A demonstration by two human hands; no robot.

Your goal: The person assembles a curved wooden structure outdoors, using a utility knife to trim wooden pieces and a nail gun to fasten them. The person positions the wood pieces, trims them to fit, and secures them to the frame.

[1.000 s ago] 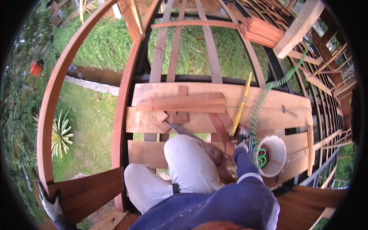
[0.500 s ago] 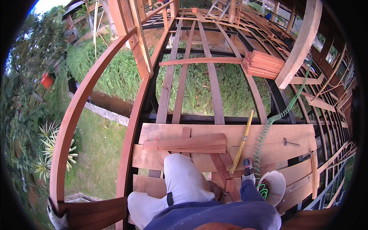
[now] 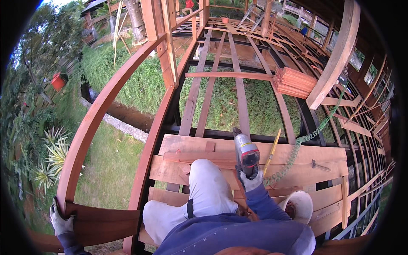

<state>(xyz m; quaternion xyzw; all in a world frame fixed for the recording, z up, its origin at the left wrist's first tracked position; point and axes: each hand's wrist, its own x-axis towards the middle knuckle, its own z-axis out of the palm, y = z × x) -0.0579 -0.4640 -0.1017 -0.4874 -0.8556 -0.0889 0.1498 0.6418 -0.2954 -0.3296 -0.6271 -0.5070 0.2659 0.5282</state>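
My right hand (image 3: 252, 180), in a pale glove, is closed round the handle of a grey and red nail gun (image 3: 246, 149), raised over the planks with its nose pointing away from me. A coiled green air hose (image 3: 293, 156) trails to the right beside it. Far to the left, my gloved left hand (image 3: 62, 220) grips the outer end of a dark wooden board (image 3: 104, 225), where it meets the curved wooden rail (image 3: 91, 123). The board spans between this rail and the inner beam (image 3: 146, 163).
Loose planks (image 3: 193, 143) form a platform over open black framing. On it lie a yellow level (image 3: 272, 149), a hammer (image 3: 319, 165) and a white bucket (image 3: 301, 205). Stacked boards (image 3: 294, 83) sit beside a thick post (image 3: 335, 55). Open gaps between joists show greenery below.
My right hand has lifted the nail gun from beside the bucket, forward and leftward. The hose has swung with it. My left hand stays at the board's end, with more forearm showing.
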